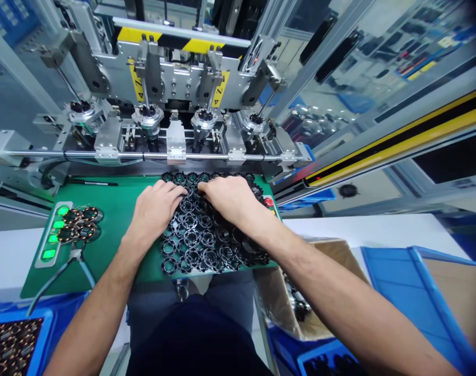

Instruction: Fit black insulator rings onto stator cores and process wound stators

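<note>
Many black toothed rings [193, 239] lie close together on the green work surface [116, 201]. My left hand [156, 208] reaches over their left part, its fingers bent and pressed together with the tips against rings near the back rows. Just to the right, my right hand [229, 197] is curled over the rings, thumb and forefinger pinched at the back rows. Its other fingers are folded under and hidden. What sits between the fingertips of either hand is too covered to see. Several copper-wound rings [81, 223] stand at the left beside the pliers [76, 255].
A machine with several clamping stations [147, 117] spans the back behind a metal rail [144, 155]. Green lit buttons [49, 254] are at the left, a red button [268, 201] at the right. A pen [92, 183] lies behind. A cardboard box [340, 256] and blue bins [394, 282] stand right.
</note>
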`<state>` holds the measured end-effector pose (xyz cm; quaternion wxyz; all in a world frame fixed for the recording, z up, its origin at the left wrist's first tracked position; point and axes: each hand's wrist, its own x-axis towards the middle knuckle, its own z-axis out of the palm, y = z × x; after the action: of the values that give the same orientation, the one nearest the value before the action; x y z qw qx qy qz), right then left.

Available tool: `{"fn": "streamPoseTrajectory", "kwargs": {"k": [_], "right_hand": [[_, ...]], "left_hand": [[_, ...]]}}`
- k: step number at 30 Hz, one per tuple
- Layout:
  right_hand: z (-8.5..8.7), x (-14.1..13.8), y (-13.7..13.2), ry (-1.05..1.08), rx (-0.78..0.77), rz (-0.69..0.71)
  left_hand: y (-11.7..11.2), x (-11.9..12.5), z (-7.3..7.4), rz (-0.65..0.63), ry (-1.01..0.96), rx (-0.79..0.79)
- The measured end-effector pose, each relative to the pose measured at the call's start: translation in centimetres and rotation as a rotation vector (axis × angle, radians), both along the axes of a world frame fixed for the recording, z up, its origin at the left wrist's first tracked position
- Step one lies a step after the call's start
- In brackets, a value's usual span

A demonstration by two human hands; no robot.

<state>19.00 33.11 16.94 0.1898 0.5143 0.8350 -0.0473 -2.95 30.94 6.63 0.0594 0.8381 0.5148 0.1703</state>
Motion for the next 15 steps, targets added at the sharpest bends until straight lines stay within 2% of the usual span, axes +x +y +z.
{"fn": "streamPoseTrajectory", "kwargs": {"k": [5,10,12,15], "right_hand": [[0.2,-0.1,-0.1,0.021,-0.022,-0.002],[0.6,0.8,-0.6,0.089,-0.018,-0.012],[1.3,2.4,-2.0,0.171,0.008,-0.021],[2.3,6.7,-6.1,0.518,0.049,-0.023]], "left_hand": [[0.1,0.0,-0.1,-0.037,-0.032,-0.026],[-0.2,0.4,-0.5,0.002,-0.092,-0.026],[-0.3,0.6,-0.7,0.021,-0.138,-0.032],[-0.7,0.6,-1.1,0.039,-0.203,-0.052]]}}
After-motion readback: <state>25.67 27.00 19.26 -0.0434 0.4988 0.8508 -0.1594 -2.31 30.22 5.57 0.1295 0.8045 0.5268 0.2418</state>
